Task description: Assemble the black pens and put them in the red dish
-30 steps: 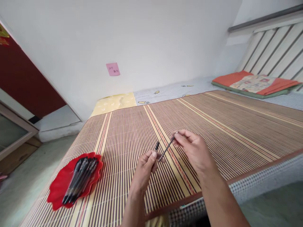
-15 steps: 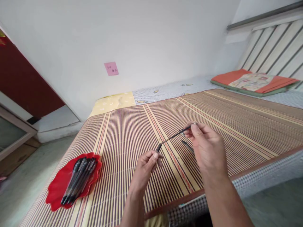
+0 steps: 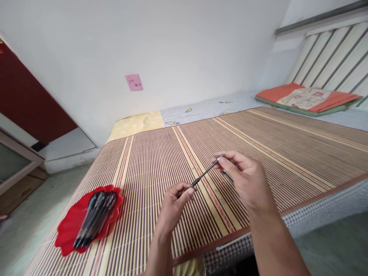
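My left hand (image 3: 176, 201) pinches the short black grip section of a pen (image 3: 196, 181) between thumb and fingers. A thin dark pen refill (image 3: 207, 170) runs up from it to the right. My right hand (image 3: 243, 172) is closed on the refill's far end with thumb and fingertips, and the refill's other end sits in the grip section. Below my right fingers, a dark pen part (image 3: 227, 177) lies on the mat, mostly hidden by the hand. To the left, a red scalloped plate (image 3: 67, 233) holds several black pens (image 3: 96, 218) in a bundle.
A striped bamboo mat (image 3: 149, 165) covers the bed. Folded orange and green cloth (image 3: 310, 99) lies at the far right by the slatted white headboard (image 3: 339, 61). A pink note (image 3: 133, 82) sticks to the white wall behind.
My right hand has moved left and slightly down, toward my left hand. Less of the refill shows between the two hands, as it has slid further into the grip section.
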The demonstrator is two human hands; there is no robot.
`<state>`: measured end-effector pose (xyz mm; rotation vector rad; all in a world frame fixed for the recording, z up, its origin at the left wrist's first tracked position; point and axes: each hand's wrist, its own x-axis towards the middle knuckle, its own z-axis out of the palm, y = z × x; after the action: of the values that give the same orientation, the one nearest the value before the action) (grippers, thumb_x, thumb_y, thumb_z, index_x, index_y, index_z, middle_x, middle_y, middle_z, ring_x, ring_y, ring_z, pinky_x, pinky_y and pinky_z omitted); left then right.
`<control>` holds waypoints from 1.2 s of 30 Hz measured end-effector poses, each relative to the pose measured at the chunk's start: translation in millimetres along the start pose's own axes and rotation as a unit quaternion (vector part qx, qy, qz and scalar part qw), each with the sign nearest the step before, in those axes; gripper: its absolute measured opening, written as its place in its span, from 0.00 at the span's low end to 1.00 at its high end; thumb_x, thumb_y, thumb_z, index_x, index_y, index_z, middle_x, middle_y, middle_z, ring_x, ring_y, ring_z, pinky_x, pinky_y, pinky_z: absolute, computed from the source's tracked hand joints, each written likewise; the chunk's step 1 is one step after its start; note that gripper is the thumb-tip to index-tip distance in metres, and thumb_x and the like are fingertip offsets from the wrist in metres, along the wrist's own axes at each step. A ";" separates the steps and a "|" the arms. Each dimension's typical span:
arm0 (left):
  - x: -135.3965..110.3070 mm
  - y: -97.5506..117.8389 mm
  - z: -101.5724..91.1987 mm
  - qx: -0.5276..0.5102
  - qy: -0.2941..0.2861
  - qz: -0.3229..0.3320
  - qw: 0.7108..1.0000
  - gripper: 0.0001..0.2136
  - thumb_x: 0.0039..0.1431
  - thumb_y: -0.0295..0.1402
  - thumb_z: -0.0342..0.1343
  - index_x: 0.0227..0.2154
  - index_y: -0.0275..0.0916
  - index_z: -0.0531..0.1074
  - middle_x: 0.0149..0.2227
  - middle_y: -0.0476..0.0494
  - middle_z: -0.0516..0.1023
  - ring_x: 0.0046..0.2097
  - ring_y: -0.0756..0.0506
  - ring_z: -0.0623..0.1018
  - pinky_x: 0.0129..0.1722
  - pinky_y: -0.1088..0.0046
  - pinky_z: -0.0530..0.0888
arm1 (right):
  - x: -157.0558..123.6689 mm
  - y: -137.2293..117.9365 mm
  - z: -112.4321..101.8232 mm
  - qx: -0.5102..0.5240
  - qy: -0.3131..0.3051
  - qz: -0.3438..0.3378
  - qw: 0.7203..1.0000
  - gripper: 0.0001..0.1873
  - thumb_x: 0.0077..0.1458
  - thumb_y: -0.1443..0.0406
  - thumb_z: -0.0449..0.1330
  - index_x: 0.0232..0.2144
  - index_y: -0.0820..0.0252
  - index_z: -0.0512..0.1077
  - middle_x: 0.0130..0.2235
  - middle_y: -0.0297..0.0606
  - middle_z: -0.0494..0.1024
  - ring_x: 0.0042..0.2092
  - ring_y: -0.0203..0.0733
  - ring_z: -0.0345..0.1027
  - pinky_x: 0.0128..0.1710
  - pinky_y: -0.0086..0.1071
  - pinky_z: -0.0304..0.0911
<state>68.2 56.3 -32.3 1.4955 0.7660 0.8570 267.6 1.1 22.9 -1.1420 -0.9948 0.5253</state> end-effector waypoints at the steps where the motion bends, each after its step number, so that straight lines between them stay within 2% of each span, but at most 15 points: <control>1: 0.1 -0.7 0.8 -0.006 0.000 0.001 1.000 0.13 0.64 0.42 0.63 0.30 0.38 0.78 0.27 0.47 0.73 0.32 0.48 0.69 0.35 0.72 0.63 | -0.3 -0.3 1.4 -0.008 -0.041 0.008 0.999 0.10 0.59 0.58 0.67 0.40 0.56 0.82 0.37 0.39 0.84 0.36 0.40 0.77 0.42 0.38 0.76; 3: 0.0 -3.1 1.7 -0.033 -0.004 -0.002 0.999 0.13 0.65 0.43 0.61 0.32 0.38 0.78 0.26 0.48 0.73 0.29 0.49 0.66 0.31 0.72 0.60 | -0.1 0.7 2.4 -0.024 -0.128 0.029 0.991 0.12 0.59 0.57 0.67 0.41 0.56 0.83 0.39 0.40 0.85 0.41 0.43 0.79 0.46 0.39 0.76; 5: -0.3 -6.0 1.5 -0.072 -0.012 -0.009 0.997 0.15 0.66 0.45 0.61 0.35 0.37 0.78 0.26 0.49 0.72 0.27 0.51 0.63 0.28 0.73 0.56 | 1.7 3.3 0.5 -0.033 -0.154 0.045 0.986 0.14 0.60 0.55 0.67 0.44 0.56 0.83 0.42 0.42 0.85 0.45 0.45 0.79 0.50 0.41 0.74; 6: -0.6 -7.3 1.0 -0.091 -0.016 -0.012 0.996 0.15 0.66 0.46 0.60 0.36 0.37 0.78 0.26 0.49 0.71 0.26 0.52 0.61 0.27 0.73 0.55 | 3.2 5.2 -1.7 -0.030 -0.127 0.045 0.990 0.15 0.61 0.55 0.66 0.45 0.55 0.83 0.44 0.43 0.85 0.46 0.45 0.79 0.50 0.42 0.74; 8: -1.1 -9.1 -0.6 -0.120 -0.022 -0.014 0.992 0.15 0.67 0.45 0.60 0.37 0.36 0.79 0.26 0.50 0.71 0.25 0.53 0.60 0.27 0.74 0.55 | 7.6 9.9 -7.6 -0.001 -0.010 0.025 1.000 0.14 0.62 0.56 0.64 0.44 0.56 0.82 0.43 0.42 0.85 0.43 0.43 0.79 0.46 0.40 0.74; 11: -1.5 -10.9 -2.9 -0.163 -0.024 -0.005 0.986 0.15 0.70 0.44 0.57 0.39 0.36 0.79 0.26 0.51 0.71 0.25 0.54 0.59 0.28 0.74 0.58 | 16.3 20.8 -18.1 0.077 0.155 -0.018 0.985 0.09 0.60 0.60 0.64 0.38 0.58 0.81 0.37 0.39 0.83 0.37 0.39 0.77 0.40 0.35 0.72; 14: 0.1 -13.5 -4.5 -0.210 -0.013 -0.004 0.978 0.15 0.70 0.45 0.57 0.38 0.36 0.79 0.25 0.51 0.70 0.24 0.54 0.59 0.27 0.75 0.57 | 25.0 39.6 -28.2 0.085 0.226 -0.019 0.970 0.08 0.58 0.61 0.64 0.37 0.60 0.79 0.35 0.38 0.82 0.35 0.38 0.76 0.39 0.34 0.70; 16: 2.0 -15.2 -5.1 -0.225 -0.004 -0.009 0.974 0.15 0.69 0.45 0.58 0.38 0.36 0.78 0.25 0.51 0.70 0.24 0.54 0.60 0.26 0.75 0.56 | 29.6 57.4 -33.9 0.001 0.209 0.007 0.978 0.12 0.60 0.61 0.60 0.41 0.61 0.80 0.40 0.43 0.84 0.39 0.42 0.78 0.42 0.37 0.72; 18: 3.4 -16.2 -5.3 -0.229 0.007 -0.012 0.973 0.15 0.68 0.45 0.60 0.37 0.35 0.78 0.25 0.51 0.70 0.24 0.54 0.60 0.26 0.75 0.56 | 33.0 77.1 -37.8 -0.144 0.138 0.032 0.979 0.18 0.63 0.64 0.54 0.47 0.63 0.79 0.47 0.49 0.84 0.48 0.47 0.79 0.50 0.44 0.72; 20: 3.8 -16.1 -5.3 -0.230 0.017 -0.013 0.973 0.16 0.67 0.46 0.61 0.36 0.35 0.78 0.24 0.50 0.70 0.24 0.54 0.60 0.26 0.75 0.56 | 35.1 95.3 -39.5 -0.257 0.067 0.044 0.963 0.20 0.62 0.69 0.51 0.48 0.64 0.80 0.51 0.51 0.83 0.55 0.51 0.76 0.59 0.49 0.67; 22: 3.2 -15.3 -5.3 -0.229 0.022 -0.015 0.973 0.17 0.66 0.46 0.61 0.36 0.35 0.78 0.24 0.50 0.70 0.24 0.54 0.60 0.26 0.75 0.57 | 36.3 109.0 -39.9 -0.301 0.038 0.051 0.952 0.21 0.58 0.73 0.51 0.46 0.66 0.81 0.52 0.54 0.83 0.58 0.55 0.74 0.64 0.52 0.63; 27: 2.8 -13.2 -5.8 -0.232 0.035 -0.008 0.972 0.17 0.65 0.47 0.62 0.36 0.35 0.79 0.23 0.51 0.69 0.23 0.54 0.59 0.26 0.75 0.56 | 38.5 122.5 -44.4 -0.318 0.044 0.064 0.945 0.23 0.55 0.76 0.52 0.46 0.66 0.82 0.51 0.57 0.82 0.57 0.60 0.74 0.63 0.57 0.62; 31: 3.7 -12.8 -6.4 -0.228 0.050 -0.012 0.972 0.19 0.63 0.49 0.63 0.35 0.34 0.79 0.23 0.51 0.68 0.23 0.55 0.58 0.26 0.74 0.55 | 41.6 122.0 -53.1 -0.289 0.100 0.050 0.951 0.25 0.58 0.74 0.50 0.52 0.66 0.79 0.54 0.55 0.81 0.59 0.55 0.73 0.64 0.53 0.64; 34: 2.9 -13.1 -7.1 -0.226 0.053 -0.017 0.972 0.18 0.63 0.48 0.64 0.35 0.34 0.79 0.23 0.51 0.69 0.23 0.54 0.58 0.26 0.74 0.54 | 42.5 118.9 -58.6 -0.202 0.172 0.033 0.964 0.27 0.61 0.70 0.48 0.57 0.67 0.74 0.55 0.54 0.81 0.58 0.51 0.76 0.59 0.49 0.70; 36: 2.1 -12.9 -7.6 -0.223 0.056 -0.020 0.973 0.18 0.63 0.48 0.63 0.35 0.35 0.78 0.23 0.51 0.69 0.23 0.54 0.58 0.26 0.74 0.55 | 42.2 116.3 -60.5 -0.109 0.220 0.042 0.968 0.24 0.59 0.68 0.52 0.54 0.66 0.77 0.53 0.53 0.82 0.54 0.51 0.78 0.54 0.47 0.73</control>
<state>62.9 63.1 -44.7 1.0372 0.6294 1.0129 355.5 46.3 -73.0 -1.4271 -0.6281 0.2124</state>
